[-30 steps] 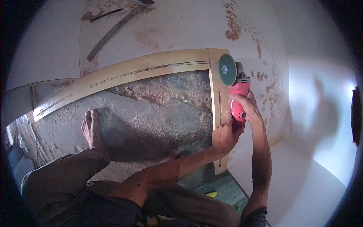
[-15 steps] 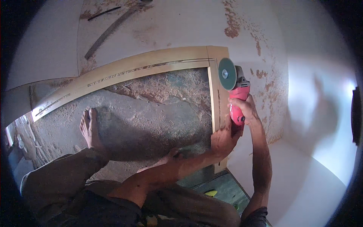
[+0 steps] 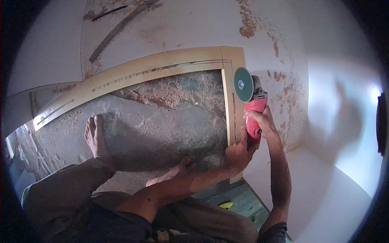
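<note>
A red angle grinder (image 3: 256, 105) with a green cutting disc (image 3: 243, 84) is in both my hands, its disc end pointing away from me. My right hand (image 3: 263, 122) wraps round the grinder's body behind the gear head. Farther back, my left hand (image 3: 238, 154) is closed on the rear of the body, its wrist over the wooden strip. The disc stands on edge over the right side of a pale wooden frame (image 3: 162, 60); whether it touches the wood I cannot tell. Dark, rough grooves run along the frame's far and right sides.
White boards (image 3: 194, 26) strewn with brown sawdust lie beyond the frame. Inside it is a dusty grey floor (image 3: 137, 129), where my bare feet rest. A white panel (image 3: 316, 194) is at the right. A yellow-green item (image 3: 226, 205) lies near my knee.
The grinder and both hands have shifted slightly toward me along the frame's right side. My grip looks the same, and the view has tilted a little.
</note>
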The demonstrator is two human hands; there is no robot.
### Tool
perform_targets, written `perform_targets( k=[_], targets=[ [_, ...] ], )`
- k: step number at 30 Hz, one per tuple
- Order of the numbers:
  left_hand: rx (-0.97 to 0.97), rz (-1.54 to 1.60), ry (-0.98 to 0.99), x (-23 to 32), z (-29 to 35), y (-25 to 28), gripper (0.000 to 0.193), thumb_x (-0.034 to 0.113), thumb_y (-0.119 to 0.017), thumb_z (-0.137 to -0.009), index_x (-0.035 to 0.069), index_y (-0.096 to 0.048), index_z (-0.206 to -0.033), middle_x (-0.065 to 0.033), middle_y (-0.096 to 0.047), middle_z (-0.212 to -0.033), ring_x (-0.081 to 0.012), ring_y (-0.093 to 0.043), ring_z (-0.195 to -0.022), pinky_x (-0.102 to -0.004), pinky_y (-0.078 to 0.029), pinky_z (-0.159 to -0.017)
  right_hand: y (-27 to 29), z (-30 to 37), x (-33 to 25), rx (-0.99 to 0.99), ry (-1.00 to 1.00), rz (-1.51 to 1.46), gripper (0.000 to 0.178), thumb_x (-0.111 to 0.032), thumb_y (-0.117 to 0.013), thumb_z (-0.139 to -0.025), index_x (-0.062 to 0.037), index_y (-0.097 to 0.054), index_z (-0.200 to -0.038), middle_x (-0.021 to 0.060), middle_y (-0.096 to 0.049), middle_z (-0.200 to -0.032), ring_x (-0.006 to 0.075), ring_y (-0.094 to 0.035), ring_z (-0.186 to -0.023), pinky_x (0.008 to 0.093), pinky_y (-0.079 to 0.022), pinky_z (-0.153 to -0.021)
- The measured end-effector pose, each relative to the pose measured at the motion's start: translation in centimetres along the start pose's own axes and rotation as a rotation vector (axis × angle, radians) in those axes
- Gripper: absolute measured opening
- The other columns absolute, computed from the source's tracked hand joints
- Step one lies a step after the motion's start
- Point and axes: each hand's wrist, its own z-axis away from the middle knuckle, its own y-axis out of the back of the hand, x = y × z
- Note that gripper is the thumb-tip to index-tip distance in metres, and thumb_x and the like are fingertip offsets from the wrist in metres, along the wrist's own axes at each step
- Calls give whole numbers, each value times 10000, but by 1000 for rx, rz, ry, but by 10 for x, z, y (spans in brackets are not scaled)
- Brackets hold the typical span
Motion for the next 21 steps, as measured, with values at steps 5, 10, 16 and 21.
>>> perform_targets(
  k=[5, 10, 16, 21],
  targets=[
    [-128, -69, 95, -1, 3, 1, 947, 539, -685, -913, 45, -229, -1581, -215, -700, -1109, -424, -718, -906, -540, -583, -758, -2, 3, 3, 0, -2, -12, 243, -169, -790, -787, -44, -671, -959, 58, -701, -830, 152, -686, -726, 314, -551, -650],
    [-122, -27, 80, -4, 7, 0, 940, 505, -684, -925, 18, -223, -1584, -242, -692, -1107, -433, -716, -907, -531, -584, -764, 1, 6, 10, -29, 5, -19, 231, -172, -784, -802, -43, -668, -955, 49, -693, -837, 143, -673, -720, 314, -544, -647],
    [-47, 13, 1, -8, 15, -4, 930, 503, -671, -934, -14, -232, -1572, -259, -661, -1180, -443, -709, -925, -544, -578, -780, -2, 11, 8, -30, 22, -38, 205, -162, -776, -805, -45, -677, -941, 43, -696, -852, 144, -675, -746, 316, -545, -677],
    [-58, 11, 24, -5, 18, -3, 934, 491, -688, -925, -11, -239, -1573, -279, -650, -1187, -444, -708, -927, -544, -581, -763, 1, 14, 13, 1, -5, 5, 231, -159, -787, -790, -43, -691, -965, 42, -706, -879, 147, -676, -769, 323, -544, -704]
  ],
)
